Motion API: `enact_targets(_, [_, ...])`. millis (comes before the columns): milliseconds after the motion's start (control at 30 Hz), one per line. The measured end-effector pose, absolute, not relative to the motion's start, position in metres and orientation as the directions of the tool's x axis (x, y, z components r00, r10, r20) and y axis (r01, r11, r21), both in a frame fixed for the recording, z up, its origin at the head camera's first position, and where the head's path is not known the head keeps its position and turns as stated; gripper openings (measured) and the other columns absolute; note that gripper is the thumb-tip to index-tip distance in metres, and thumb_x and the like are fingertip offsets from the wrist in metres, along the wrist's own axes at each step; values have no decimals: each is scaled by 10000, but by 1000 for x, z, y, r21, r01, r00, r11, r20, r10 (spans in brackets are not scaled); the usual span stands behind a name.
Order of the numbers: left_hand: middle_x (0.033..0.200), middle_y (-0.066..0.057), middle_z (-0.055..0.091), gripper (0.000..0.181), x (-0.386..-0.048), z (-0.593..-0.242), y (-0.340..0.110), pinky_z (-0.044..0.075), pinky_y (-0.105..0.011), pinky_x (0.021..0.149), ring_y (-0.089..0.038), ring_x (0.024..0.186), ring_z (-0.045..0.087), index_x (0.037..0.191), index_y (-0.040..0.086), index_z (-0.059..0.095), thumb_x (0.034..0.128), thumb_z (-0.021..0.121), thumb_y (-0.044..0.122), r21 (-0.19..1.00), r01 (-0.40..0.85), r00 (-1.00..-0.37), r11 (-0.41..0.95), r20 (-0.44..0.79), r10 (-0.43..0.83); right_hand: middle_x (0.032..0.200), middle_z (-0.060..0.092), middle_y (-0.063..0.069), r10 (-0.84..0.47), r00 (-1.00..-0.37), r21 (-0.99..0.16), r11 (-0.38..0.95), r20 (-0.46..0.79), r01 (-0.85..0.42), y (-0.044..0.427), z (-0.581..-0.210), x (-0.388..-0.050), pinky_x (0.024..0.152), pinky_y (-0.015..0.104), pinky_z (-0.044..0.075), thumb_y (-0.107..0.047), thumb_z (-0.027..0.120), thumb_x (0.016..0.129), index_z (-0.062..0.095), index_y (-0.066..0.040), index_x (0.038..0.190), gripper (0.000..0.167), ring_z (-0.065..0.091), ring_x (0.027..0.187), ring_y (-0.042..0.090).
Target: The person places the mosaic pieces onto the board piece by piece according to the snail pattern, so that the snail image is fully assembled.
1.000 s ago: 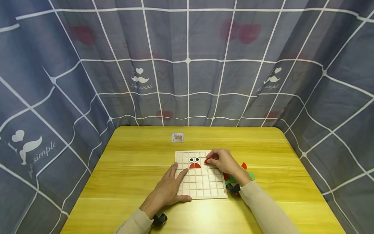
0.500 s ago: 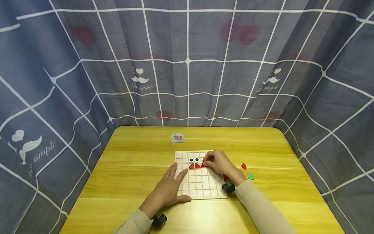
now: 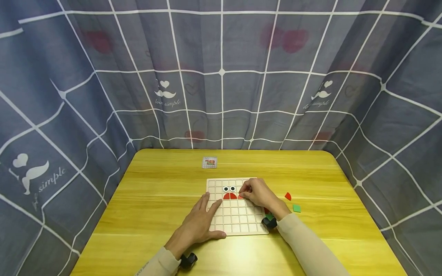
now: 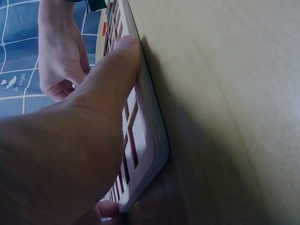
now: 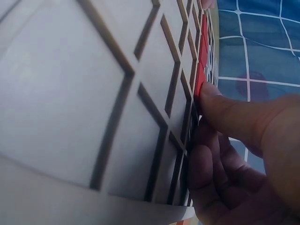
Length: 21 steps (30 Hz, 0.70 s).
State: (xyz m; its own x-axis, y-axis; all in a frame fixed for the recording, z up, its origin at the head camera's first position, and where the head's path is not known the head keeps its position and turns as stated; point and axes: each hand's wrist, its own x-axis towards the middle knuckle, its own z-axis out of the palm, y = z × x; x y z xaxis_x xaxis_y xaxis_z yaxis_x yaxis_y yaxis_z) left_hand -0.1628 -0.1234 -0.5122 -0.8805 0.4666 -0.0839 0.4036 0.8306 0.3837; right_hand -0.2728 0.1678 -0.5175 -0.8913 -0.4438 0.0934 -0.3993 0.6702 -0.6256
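Observation:
A pale wooden grid board (image 3: 238,221) lies on the table. My left hand (image 3: 198,222) rests along its left side with fingers spread and thumb near the front edge; the left wrist view shows the thumb (image 4: 112,70) against the rim. Two round eye pieces (image 3: 229,189) sit in neighbouring cells, above two red quarter-round pieces (image 3: 230,196). Just right of those, my right hand (image 3: 259,192) pinches another red piece (image 3: 239,196) at the board's surface. In the right wrist view its thumb is on that red piece (image 5: 199,84); the fingertips partly hide it.
A small picture card (image 3: 209,162) lies behind the board. To the right are a red quarter-round piece (image 3: 288,196) and a green square (image 3: 296,208). More green (image 3: 269,216) and red pieces show partly under my right wrist. A grid-patterned curtain (image 3: 221,92) surrounds the table.
My right hand has moved slightly left with the red piece, to beside the two red pieces, and has come to rest there. My left hand has stayed in place.

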Motion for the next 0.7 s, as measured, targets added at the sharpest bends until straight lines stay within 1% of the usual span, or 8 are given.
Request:
enact_targets(267, [1874,-392,235,1175,-162,-511,-124,431,-659,1367,-585,1749,309,1805,143,426,906,928,709,381,403,-881,832,-86,465,836,802,-89,-438,-894,-621,676,95,-397,166,-518,-272,705,229,524,-95,905,1020,883,-190,894,159,624,738,10])
enact_targets(567, [1873,-393,236,1166,-162,-510,-124,420,-661,1373,-588,1746,312,1807,148,424,911,930,697,384,403,-879,831,-89,468,855,818,-81,-423,-903,-642,673,74,-367,166,-515,-271,719,241,534,-110,914,1018,901,-186,912,132,646,763,27])
enact_targets(700, [1873,-392,238,1168,-161,-510,-124,419,-662,1374,-589,1745,313,1806,146,424,910,929,700,381,404,-880,831,-87,468,890,846,-83,-447,-890,-627,669,90,-399,168,-514,-272,772,249,564,-111,897,1029,911,-189,929,128,680,823,19])
